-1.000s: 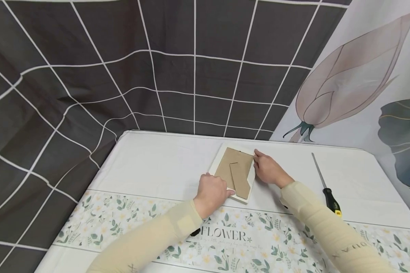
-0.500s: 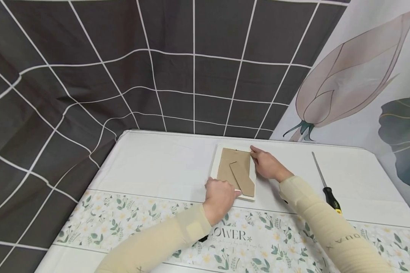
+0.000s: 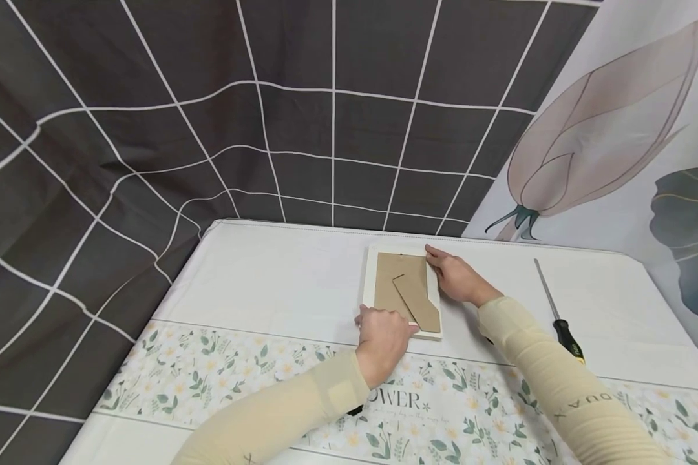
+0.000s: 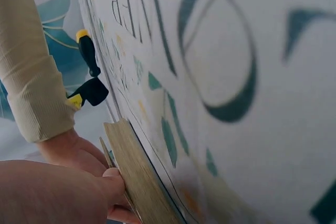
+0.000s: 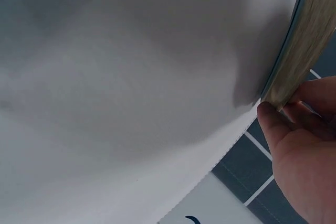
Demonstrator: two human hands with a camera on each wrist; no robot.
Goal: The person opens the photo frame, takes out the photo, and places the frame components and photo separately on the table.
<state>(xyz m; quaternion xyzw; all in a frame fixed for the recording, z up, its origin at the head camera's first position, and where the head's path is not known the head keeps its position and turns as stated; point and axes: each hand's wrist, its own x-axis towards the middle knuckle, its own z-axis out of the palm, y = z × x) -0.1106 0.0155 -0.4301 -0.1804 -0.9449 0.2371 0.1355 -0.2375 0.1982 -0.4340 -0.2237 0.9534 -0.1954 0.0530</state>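
Observation:
A photo frame (image 3: pixel 400 284) lies face down on the white tablecloth, its brown backing board and angled stand leg facing up. My left hand (image 3: pixel 384 339) grips its lower left corner, thumb along the bottom edge. With the fingers of my right hand (image 3: pixel 456 278) I hold the upper right edge. In the left wrist view, the frame's wood-grained side (image 4: pixel 139 174) shows beside my left hand (image 4: pixel 58 192). My right hand (image 5: pixel 302 145) pinches a corner of the frame (image 5: pixel 302 40) in the right wrist view.
A screwdriver (image 3: pixel 564 329) with a black and yellow handle lies to the right of my right forearm. The tablecloth (image 3: pixel 267 271) has a flowered band across its front. A dark checked curtain (image 3: pixel 302 129) hangs behind the table.
The photo frame has turned from a slant to nearly square with the table's back edge, its lower end swinging right. My left hand has moved right with it; the right hand has shifted slightly.

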